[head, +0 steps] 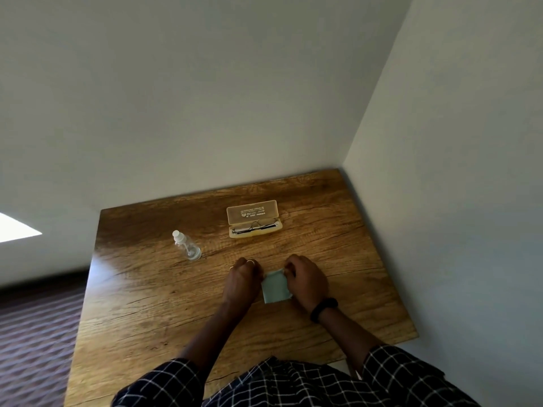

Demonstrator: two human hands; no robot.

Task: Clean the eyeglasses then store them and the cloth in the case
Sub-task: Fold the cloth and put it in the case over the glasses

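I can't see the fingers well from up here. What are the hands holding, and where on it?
The cloth: left hand and right hand pinch its far edge, one at each corner.

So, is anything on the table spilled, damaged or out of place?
Nothing stands out. The spray bottle stands upright, the eyeglasses lie in the open case, and both hands hold the cloth flat on the table.
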